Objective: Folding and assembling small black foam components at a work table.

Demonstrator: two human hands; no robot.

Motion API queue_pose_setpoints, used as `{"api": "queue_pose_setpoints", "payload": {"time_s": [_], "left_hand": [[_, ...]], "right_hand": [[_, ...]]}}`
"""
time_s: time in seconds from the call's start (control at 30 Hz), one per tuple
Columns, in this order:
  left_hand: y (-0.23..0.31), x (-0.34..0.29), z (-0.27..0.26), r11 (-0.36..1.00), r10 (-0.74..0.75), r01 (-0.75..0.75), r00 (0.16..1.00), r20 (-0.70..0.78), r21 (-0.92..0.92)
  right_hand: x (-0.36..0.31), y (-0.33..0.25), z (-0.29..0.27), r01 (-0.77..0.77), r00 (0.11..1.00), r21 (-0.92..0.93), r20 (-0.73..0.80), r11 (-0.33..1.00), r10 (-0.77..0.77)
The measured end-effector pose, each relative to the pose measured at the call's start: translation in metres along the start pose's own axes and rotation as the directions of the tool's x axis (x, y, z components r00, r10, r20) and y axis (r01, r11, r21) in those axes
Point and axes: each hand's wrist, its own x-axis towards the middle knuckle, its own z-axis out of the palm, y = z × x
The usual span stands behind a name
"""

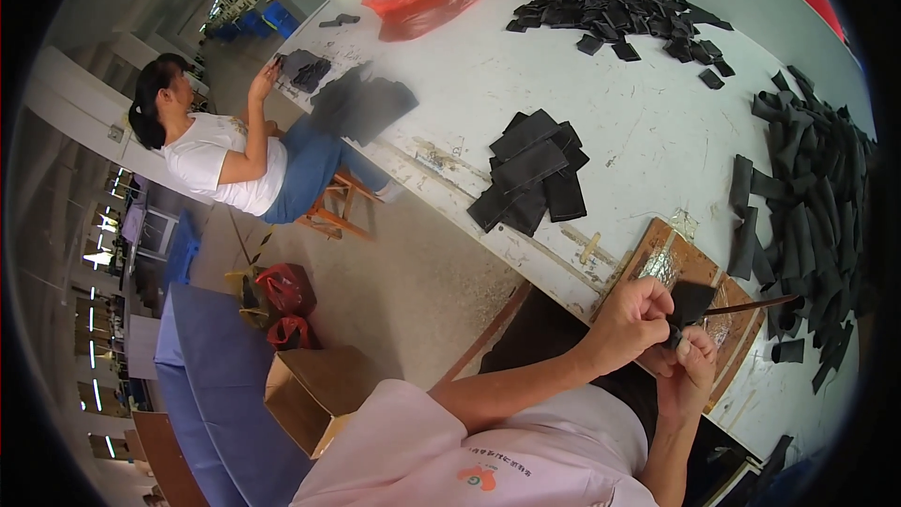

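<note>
A small black fabric piece (pixel 693 300) is pinched between my two hands over the table's near edge. My left hand (pixel 633 324) is closed, thumb and fingertips gripping its left side. Lower and to the right, my right hand (pixel 688 368) is closed on its bottom edge, partly hidden by the left one. Just beyond the fabric, a thin dark blade-like strip (pixel 751 306) juts to the right above a wooden board (pixel 649 246) with shiny foil and tape on it. Whether the strip touches the fabric, I cannot tell.
Flat black fabric pieces (pixel 535 169) lie stacked on the white table (pixel 432 75). A heap of rolled black pieces (pixel 812 207) covers the right side, and small folded ones (pixel 610 5) the far side. A seated person (pixel 230 145) works at the left edge. A cardboard box (pixel 314 394) stands below.
</note>
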Motion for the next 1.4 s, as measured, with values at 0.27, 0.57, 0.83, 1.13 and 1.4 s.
{"api": "queue_pose_setpoints", "payload": {"time_s": [0.27,0.57,0.83,1.13,1.4], "left_hand": [[-0.013,-0.001,0.005,0.948,0.232,-0.214,0.971,-0.052,0.236],[0.034,-0.022,0.019,0.975,-0.209,0.221,0.893,0.399,0.016],[0.004,-0.016,0.043,0.923,0.264,-0.241,0.964,-0.041,0.299],[0.068,0.005,0.065,0.689,-0.064,0.471,0.796,0.602,-0.550],[0.013,0.065,0.038,0.349,-0.303,0.583,0.811,0.501,-0.734]], "right_hand": [[-0.002,-0.003,0.008,-0.127,0.981,0.108,-0.130,0.986,0.141],[-0.007,-0.016,0.000,-0.041,0.997,0.262,0.075,0.964,0.022],[-0.007,-0.040,0.001,0.437,0.860,-0.657,0.103,0.615,-0.500],[-0.004,-0.119,0.021,0.349,0.936,-0.450,0.132,0.822,-0.325],[0.038,-0.082,-0.033,-0.131,0.990,0.064,0.069,0.989,0.126]]}}
